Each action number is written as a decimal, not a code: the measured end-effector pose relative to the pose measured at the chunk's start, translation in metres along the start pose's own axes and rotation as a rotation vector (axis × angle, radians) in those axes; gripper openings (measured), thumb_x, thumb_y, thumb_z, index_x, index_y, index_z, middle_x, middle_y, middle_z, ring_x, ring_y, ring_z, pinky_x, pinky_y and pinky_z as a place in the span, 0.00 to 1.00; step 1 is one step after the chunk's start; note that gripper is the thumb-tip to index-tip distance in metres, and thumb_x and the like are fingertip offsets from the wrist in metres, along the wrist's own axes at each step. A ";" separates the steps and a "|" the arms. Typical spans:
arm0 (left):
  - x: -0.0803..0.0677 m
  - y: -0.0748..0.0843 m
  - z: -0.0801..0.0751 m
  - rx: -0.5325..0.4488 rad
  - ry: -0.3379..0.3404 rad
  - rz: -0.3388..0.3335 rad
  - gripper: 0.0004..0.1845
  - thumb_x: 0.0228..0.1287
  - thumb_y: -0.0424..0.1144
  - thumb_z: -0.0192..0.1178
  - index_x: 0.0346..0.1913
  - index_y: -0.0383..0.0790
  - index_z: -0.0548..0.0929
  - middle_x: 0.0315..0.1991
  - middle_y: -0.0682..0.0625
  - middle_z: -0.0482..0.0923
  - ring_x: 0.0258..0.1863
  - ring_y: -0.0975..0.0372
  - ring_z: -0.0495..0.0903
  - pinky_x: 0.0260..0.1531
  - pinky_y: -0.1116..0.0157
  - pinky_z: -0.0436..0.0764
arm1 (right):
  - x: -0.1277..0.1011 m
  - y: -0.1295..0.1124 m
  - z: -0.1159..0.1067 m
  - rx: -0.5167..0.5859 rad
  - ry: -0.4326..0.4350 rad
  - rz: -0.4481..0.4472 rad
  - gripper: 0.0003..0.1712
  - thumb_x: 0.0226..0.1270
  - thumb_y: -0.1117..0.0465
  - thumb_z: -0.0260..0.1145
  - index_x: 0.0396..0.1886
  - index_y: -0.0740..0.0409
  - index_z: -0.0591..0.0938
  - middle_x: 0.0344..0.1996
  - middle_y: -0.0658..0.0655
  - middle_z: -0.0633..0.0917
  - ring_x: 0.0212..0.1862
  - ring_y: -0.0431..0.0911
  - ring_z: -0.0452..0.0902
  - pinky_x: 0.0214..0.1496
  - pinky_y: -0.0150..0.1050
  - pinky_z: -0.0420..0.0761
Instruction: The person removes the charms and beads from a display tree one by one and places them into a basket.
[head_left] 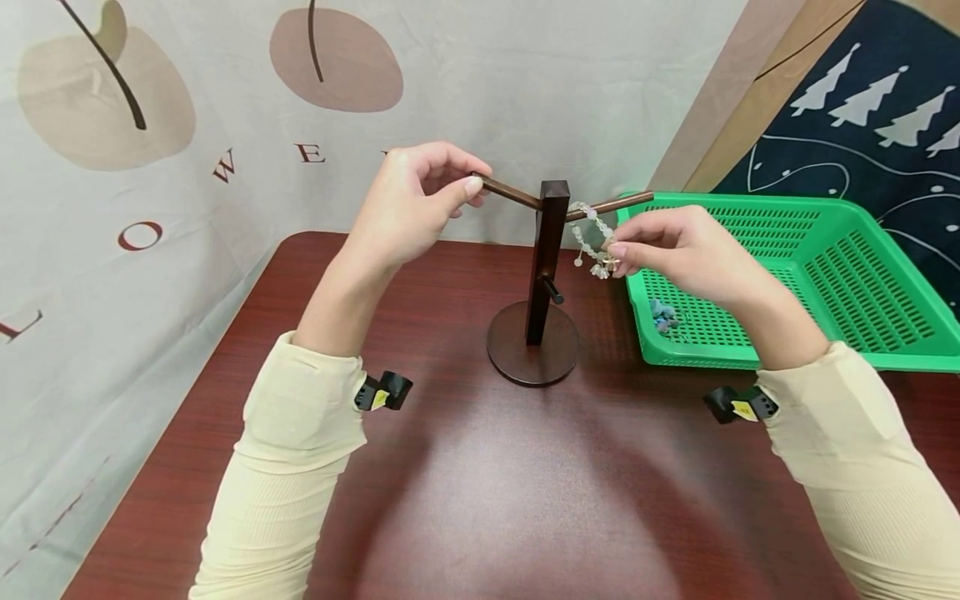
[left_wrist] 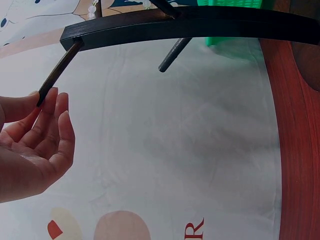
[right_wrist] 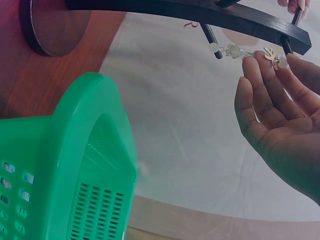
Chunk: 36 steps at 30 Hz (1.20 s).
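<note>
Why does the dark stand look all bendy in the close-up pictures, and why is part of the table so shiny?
Both wrist views use wide lenses, so the stand's post curves like a bow; the head view shows it straight. There, overhead light leaves a pale glare patch on the table.

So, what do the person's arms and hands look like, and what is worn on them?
Both arms wear long, close-fitting sleeves of cream ribbed knit, the left sleeve and the right sleeve, each ending short of the wrist. At each cuff sits a small black device with a yellow label: one on the left, one on the right. The left hand and right hand are bare, with no rings visible.
</note>
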<state>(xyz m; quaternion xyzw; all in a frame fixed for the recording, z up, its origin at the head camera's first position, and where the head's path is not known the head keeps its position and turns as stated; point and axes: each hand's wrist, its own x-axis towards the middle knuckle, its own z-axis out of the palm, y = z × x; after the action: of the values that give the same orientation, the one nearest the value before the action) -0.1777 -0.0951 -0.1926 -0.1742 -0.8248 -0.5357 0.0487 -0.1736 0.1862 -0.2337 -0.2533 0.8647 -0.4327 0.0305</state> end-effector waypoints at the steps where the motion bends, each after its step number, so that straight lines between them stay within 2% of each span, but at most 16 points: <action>1: 0.000 0.000 0.000 0.000 0.000 0.000 0.08 0.62 0.30 0.56 0.42 0.34 0.81 0.30 0.43 0.80 0.31 0.60 0.76 0.35 0.68 0.73 | 0.000 0.000 0.000 0.004 0.001 -0.001 0.10 0.64 0.63 0.61 0.39 0.66 0.82 0.27 0.57 0.83 0.30 0.44 0.80 0.36 0.32 0.78; 9: 0.001 0.000 0.000 0.001 0.000 0.000 0.08 0.63 0.30 0.55 0.42 0.34 0.81 0.30 0.43 0.80 0.30 0.60 0.76 0.35 0.68 0.73 | -0.001 -0.002 -0.005 0.010 0.026 0.036 0.10 0.63 0.62 0.61 0.40 0.65 0.82 0.27 0.56 0.83 0.30 0.44 0.80 0.35 0.30 0.77; 25: 0.001 0.000 0.000 -0.003 0.002 0.001 0.08 0.63 0.30 0.55 0.42 0.34 0.81 0.30 0.44 0.80 0.31 0.60 0.77 0.35 0.68 0.74 | -0.005 0.000 -0.014 0.086 0.044 -0.016 0.08 0.63 0.67 0.61 0.39 0.66 0.82 0.29 0.53 0.84 0.31 0.42 0.81 0.38 0.31 0.78; 36: 0.001 -0.002 0.001 0.001 0.001 0.003 0.08 0.63 0.30 0.55 0.42 0.34 0.81 0.31 0.44 0.80 0.32 0.61 0.78 0.36 0.68 0.74 | -0.008 0.000 -0.021 0.057 0.057 -0.005 0.09 0.63 0.65 0.61 0.40 0.66 0.82 0.28 0.56 0.84 0.31 0.42 0.82 0.38 0.30 0.78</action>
<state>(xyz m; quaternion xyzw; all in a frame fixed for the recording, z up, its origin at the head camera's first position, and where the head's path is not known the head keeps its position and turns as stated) -0.1792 -0.0949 -0.1939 -0.1752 -0.8247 -0.5354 0.0500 -0.1721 0.2052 -0.2222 -0.2419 0.8519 -0.4643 0.0118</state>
